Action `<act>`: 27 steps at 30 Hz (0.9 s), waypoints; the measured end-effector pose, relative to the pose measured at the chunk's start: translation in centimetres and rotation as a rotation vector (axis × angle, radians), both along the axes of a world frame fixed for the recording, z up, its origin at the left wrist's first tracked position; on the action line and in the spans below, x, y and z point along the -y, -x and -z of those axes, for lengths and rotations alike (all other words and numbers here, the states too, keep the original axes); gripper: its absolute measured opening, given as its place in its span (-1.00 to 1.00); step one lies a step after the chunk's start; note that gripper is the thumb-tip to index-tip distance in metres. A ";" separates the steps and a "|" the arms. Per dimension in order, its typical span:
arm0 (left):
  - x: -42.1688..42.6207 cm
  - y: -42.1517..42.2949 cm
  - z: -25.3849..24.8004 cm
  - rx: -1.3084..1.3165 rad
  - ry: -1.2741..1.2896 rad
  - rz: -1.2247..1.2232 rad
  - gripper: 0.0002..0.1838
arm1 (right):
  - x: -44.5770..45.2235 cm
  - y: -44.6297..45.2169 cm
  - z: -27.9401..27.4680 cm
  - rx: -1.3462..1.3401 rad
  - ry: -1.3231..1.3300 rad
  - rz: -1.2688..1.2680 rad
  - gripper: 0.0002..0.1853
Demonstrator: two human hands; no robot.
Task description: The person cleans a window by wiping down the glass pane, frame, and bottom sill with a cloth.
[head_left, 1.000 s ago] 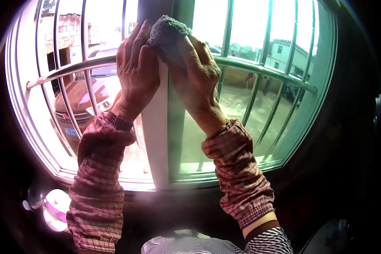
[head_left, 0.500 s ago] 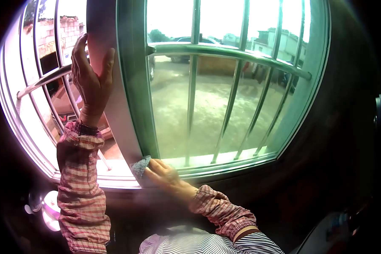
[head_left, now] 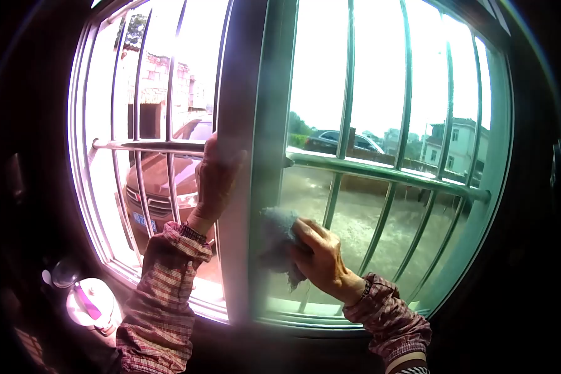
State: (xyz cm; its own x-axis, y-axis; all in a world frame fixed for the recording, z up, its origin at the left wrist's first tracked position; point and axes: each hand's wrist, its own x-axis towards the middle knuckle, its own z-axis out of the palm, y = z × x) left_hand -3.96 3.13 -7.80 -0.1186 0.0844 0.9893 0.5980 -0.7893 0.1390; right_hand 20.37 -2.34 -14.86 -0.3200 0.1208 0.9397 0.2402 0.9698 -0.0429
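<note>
My left hand (head_left: 217,184) rests against the dark upright window frame (head_left: 237,87), its fingers pointing up along the left edge and its thumb apart on the front face. It looks open, though shadow dims the fingers. My right hand (head_left: 325,258) is closed around a grey-blue cloth (head_left: 279,232), blurred by motion. The cloth lies over the lower part of the green-tinted upright (head_left: 273,112) and the edge of the right pane, with a ragged end hanging below my fingers.
Metal bars (head_left: 386,167) cross the window outside. Beyond them stand a brownish-red car (head_left: 162,181), a dark car (head_left: 343,142) and a pale building (head_left: 458,146). A white kettle-like object (head_left: 95,302) with a purple part sits at lower left.
The view has shifted, with the window further right and lower. My right hand has moved the cloth up the upright from its bottom corner. My left hand stays on the frame.
</note>
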 end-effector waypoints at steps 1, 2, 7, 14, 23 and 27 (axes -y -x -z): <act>-0.2 0.0 0.1 0.011 0.026 0.036 -0.50 | -0.7 0.5 -3.0 0.009 -0.176 0.044 -0.58; -0.1 -0.2 0.1 0.026 0.029 -0.030 -0.50 | -1.3 1.1 -5.7 0.018 -0.351 0.090 -0.53; 0.6 -0.7 -0.3 -0.113 -0.076 -0.393 -0.29 | -3.9 5.5 -14.2 0.226 -0.753 0.264 -0.46; 3.9 -2.7 -0.4 -0.517 -0.115 -0.495 -0.21 | -3.7 7.8 -25.8 0.113 -1.013 0.549 -0.51; 1.7 -2.6 0.0 -0.633 -0.157 -0.330 -0.55 | -6.6 6.9 -42.0 -0.206 -0.794 0.969 -0.71; 1.1 -3.0 0.7 -0.546 -0.330 -0.302 -0.65 | -7.2 5.1 -42.4 -0.208 -0.663 1.086 -0.75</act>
State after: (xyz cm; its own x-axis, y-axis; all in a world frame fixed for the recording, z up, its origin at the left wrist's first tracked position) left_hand -0.92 2.03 -8.45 0.4310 -0.1887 0.8824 0.7136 -0.5273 -0.4613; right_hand 15.26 4.83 27.58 -0.1932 -0.2806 0.9402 0.9621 0.1335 0.2376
